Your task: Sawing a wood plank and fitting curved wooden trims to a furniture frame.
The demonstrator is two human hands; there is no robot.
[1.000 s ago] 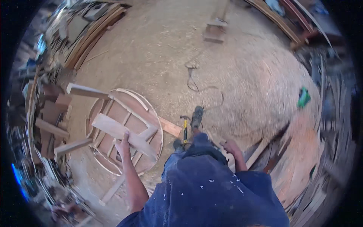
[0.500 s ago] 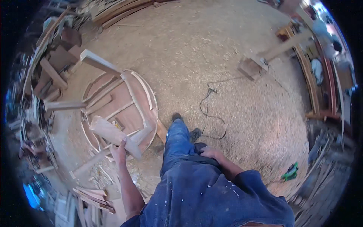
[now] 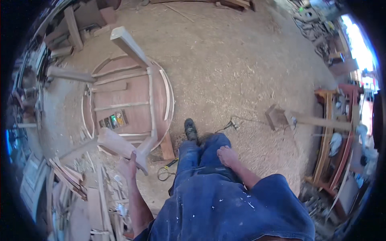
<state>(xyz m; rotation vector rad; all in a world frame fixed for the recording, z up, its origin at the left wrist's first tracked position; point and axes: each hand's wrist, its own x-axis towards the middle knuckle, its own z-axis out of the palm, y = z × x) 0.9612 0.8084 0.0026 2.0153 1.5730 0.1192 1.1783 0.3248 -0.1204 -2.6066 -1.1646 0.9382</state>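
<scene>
My left hand [image 3: 128, 165] is closed around one end of a pale, shaped wooden piece [image 3: 116, 143]. This piece is held over the near edge of an upside-down round tabletop [image 3: 140, 90]. Wooden legs [image 3: 130, 46] stick up from the tabletop, and narrow strips frame its underside. A small dark, yellow and green pack [image 3: 113, 119] rests inside that frame. My right hand [image 3: 228, 156] hangs by my right thigh with its fingers curled in, and nothing shows in it.
A reddish-brown board [image 3: 167, 148] lies at the tabletop's right edge, near a black-and-yellow tool [image 3: 171, 164]. A dark cable [image 3: 231, 123] runs toward a wooden post with a block end [image 3: 277, 117]. Offcuts [image 3: 96, 205] are piled at lower left; a timber rack [image 3: 325, 136] stands right.
The view has shifted as I step, and the tabletop now appears slightly higher. My left hand still holds the wooden piece. My right hand has moved away from the dark item at my hip.
</scene>
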